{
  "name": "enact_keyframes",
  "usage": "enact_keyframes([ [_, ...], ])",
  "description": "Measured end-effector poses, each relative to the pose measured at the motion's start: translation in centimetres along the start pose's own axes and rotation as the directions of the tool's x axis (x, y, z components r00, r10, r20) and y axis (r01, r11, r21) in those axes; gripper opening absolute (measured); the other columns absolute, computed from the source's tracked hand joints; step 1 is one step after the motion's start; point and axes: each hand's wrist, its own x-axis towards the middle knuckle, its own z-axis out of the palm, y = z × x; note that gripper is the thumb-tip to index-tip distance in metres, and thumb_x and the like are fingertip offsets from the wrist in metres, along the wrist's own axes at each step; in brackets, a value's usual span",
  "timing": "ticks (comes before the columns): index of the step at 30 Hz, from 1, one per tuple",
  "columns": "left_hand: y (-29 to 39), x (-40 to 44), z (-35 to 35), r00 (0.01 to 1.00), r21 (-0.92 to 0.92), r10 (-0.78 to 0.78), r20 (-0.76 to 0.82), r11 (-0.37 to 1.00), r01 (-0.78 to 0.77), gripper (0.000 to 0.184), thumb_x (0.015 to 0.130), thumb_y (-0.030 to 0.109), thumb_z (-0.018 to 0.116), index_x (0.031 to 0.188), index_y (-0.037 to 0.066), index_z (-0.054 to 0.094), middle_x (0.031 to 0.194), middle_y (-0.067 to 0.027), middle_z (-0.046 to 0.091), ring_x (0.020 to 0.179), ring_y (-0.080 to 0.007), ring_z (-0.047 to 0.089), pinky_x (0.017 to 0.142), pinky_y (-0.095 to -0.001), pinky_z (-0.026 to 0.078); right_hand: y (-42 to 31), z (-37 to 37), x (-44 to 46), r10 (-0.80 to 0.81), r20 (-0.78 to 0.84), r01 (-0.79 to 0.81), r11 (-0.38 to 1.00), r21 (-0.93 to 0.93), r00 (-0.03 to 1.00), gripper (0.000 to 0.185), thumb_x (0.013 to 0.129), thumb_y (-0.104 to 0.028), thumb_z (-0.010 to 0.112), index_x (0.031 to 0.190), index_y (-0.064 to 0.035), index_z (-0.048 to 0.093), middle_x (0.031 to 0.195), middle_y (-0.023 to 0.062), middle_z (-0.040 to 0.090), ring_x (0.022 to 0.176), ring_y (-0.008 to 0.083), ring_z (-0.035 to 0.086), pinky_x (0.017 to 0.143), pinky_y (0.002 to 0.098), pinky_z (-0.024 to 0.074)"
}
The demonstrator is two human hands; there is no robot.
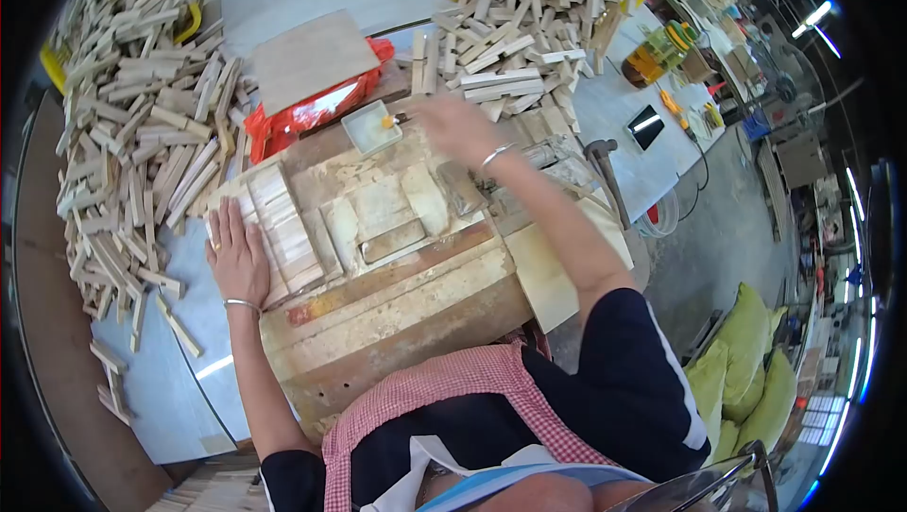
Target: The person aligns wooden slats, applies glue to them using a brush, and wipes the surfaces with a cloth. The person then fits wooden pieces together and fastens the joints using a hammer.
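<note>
My left hand (238, 252) lies with its fingers stretched out on a row of pale wooden strips (283, 233), set side by side at the left of a worn wooden work board (406, 295). My right hand (461, 129), smeared by motion, is closed on a small brush (399, 119). The brush's yellowish tip is over a small square white dish (371, 128), and I cannot tell whether it touches what is inside. Between my hands sits a stained block (383, 208) on the board.
Heaps of wooden sticks (156, 134) lie at left, with another pile (529, 30) at the back. A flat board (312, 59) rests on red plastic wrapping (321, 115). At right are a hammer (605, 167), a phone (645, 127) and a jar (658, 54).
</note>
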Motion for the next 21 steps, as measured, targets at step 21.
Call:
enact_keyframes([
  [21, 0.5, -0.3, -0.3, 0.992, -0.016, 0.015, -0.128, 1.0, -0.017, 0.051, 0.098, 0.035, 0.032, 0.144, 0.013, 0.032, 0.15, -0.0044, 0.03, 0.141, -0.0265, 0.022, 0.111, -0.0503, 0.018, 0.9, -0.3, 6.9, 0.014, 0.312, -0.121, 0.937, 0.327, 0.95, 0.02, 0.079, -0.02, 0.067, 0.089, -0.0033, 0.067, 0.074, 0.0047, 0.067, 0.063, 0.0098, 0.059, 0.06, 0.0251, 0.0472],
])
